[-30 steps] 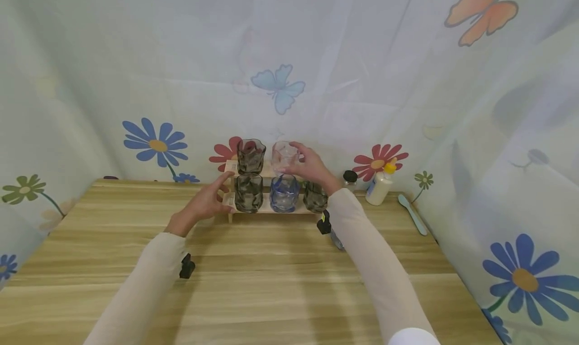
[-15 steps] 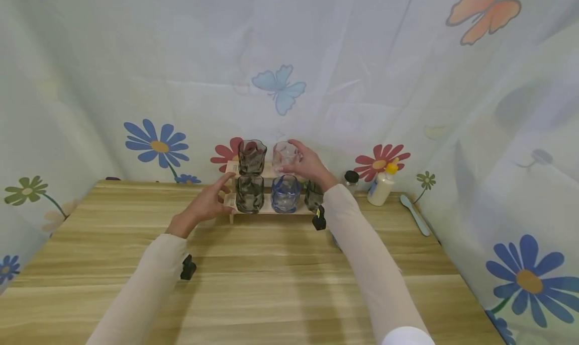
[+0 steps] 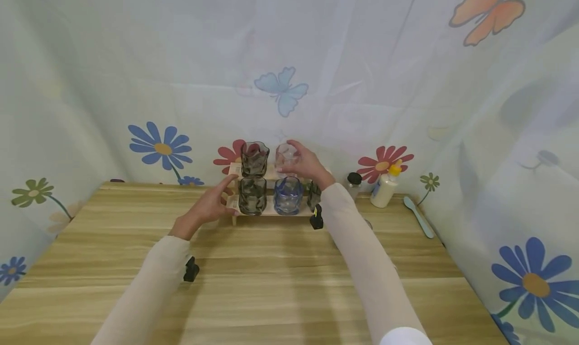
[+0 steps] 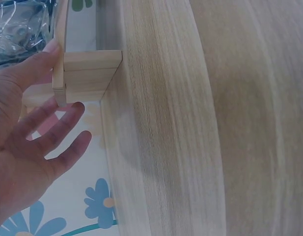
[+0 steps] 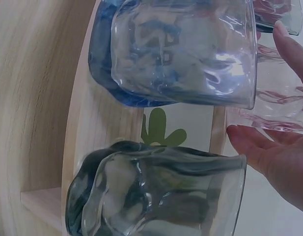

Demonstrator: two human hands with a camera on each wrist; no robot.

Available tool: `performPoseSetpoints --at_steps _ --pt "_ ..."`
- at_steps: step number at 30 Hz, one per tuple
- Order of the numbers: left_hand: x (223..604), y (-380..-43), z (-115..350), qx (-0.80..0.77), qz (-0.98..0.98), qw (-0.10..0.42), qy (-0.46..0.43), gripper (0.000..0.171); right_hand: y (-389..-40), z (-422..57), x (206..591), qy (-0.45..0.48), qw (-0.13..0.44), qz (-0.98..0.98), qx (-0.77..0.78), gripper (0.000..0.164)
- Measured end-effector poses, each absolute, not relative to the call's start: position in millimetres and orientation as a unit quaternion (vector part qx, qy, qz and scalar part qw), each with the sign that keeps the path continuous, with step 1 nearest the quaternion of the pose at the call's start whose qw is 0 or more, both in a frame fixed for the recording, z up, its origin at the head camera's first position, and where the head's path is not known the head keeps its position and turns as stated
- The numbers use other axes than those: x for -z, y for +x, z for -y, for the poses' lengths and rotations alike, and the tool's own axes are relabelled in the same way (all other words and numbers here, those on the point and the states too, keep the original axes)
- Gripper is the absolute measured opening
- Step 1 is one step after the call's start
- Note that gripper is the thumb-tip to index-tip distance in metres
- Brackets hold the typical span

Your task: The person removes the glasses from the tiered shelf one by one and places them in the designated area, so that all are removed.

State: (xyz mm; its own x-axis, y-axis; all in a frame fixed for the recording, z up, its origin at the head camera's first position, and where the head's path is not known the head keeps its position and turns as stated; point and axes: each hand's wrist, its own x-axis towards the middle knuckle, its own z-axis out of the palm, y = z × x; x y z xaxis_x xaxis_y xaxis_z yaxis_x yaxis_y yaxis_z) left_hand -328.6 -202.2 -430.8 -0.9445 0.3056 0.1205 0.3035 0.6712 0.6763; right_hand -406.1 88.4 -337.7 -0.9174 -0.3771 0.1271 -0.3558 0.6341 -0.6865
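Observation:
A small two-tier wooden rack (image 3: 270, 206) stands against the back curtain with drinking glasses on it. On its upper tier, my right hand (image 3: 309, 164) holds a clear pinkish glass (image 3: 284, 160) between thumb and fingers. A smoky grey glass (image 3: 255, 160) stands left of it. Below are another grey glass (image 3: 252, 196), a blue glass (image 3: 288, 196) and a grey glass (image 5: 161, 196) partly hidden by my right wrist in the head view. My left hand (image 3: 208, 204) grips the rack's left end. Its thumb lies on the lower shelf end (image 4: 59, 73), the other fingers loosely bent beside it.
Right of the rack stand a black-capped jar (image 3: 354, 183) and a white bottle with a yellow cap (image 3: 384, 186). A pale blue spoon-like utensil (image 3: 418, 217) lies near the right edge. Another object is mostly hidden behind my right forearm. A flowered curtain (image 3: 203, 73) encloses the wooden table (image 3: 253, 274).
The head view has shifted slightly. My right hand stays around the pinkish glass, its wrist turned a little leftward; my left hand keeps its place at the rack.

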Motion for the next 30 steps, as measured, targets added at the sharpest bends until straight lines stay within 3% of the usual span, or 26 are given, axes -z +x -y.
performPoseSetpoints --at_steps 30 --pt "430.9 -329.6 201.2 -0.373 -0.914 0.010 0.161 0.102 -406.4 -84.8 341.8 -0.185 -0.007 -0.902 0.389 0.087"
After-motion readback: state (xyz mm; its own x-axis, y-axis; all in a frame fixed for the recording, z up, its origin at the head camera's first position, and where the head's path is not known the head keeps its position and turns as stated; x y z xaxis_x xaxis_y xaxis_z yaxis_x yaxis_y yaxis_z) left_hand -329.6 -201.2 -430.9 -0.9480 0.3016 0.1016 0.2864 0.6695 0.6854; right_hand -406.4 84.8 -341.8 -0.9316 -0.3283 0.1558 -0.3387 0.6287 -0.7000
